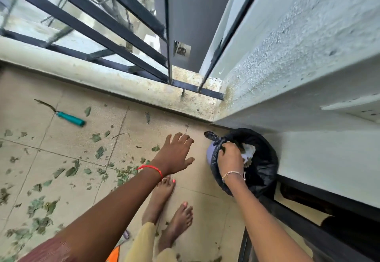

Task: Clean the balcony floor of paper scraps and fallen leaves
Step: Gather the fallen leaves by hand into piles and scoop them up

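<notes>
A bin lined with a black bag point(261, 171) stands in the balcony corner against the white wall. White paper scraps point(249, 152) lie inside it. My right hand point(229, 155) grips the bag's near rim beside its knot. My left hand point(175, 152) hovers open, fingers spread, over the beige floor tiles point(197, 179) just left of the bin and holds nothing. Several torn green leaf pieces point(72, 170) are scattered over the tiles to the left.
A teal-handled tool point(70, 117) lies on the floor at the far left. A low concrete curb point(123, 85) with a black metal railing point(107, 35) borders the far side. My bare feet point(164, 206) stand behind my hands. A dark door track point(308, 214) runs at the right.
</notes>
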Demonstrator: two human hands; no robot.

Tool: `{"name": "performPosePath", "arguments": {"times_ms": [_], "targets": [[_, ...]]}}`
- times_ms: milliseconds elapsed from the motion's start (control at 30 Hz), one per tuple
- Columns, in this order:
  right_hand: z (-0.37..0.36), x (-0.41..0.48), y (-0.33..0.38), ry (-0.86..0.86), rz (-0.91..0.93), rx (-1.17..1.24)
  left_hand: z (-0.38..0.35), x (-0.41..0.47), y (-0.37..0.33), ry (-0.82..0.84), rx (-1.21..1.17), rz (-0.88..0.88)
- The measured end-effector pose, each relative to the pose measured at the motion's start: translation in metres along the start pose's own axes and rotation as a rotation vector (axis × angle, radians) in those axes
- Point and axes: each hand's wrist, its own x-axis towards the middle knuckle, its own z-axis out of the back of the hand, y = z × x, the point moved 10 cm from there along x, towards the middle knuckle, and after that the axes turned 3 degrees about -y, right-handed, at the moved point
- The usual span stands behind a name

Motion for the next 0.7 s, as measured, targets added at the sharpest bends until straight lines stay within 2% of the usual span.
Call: {"name": "performPosePath", "arguments": {"times_ms": [100, 233, 467, 700], "targets": [[0.0, -0.021, 0.064, 0.148, 0.241, -0.324, 0.035, -0.029, 0.013, -0.025, 0.006, 0.041], [0.041, -0.068, 0.162, 0.217, 0.494, -0.486, 0.105, -0.096, 0.04, -0.091, 0.013, 0.129], [0.145, -0.17, 0.31, 0.188, 0.761, -0.469, 0.221, -0.244, 0.081, -0.231, -0.018, 0.394], [0.196, -0.275, 0.384, 0.166, 1.071, -0.525, 0.259, -0.382, 0.073, -0.43, -0.148, 0.714]]}}
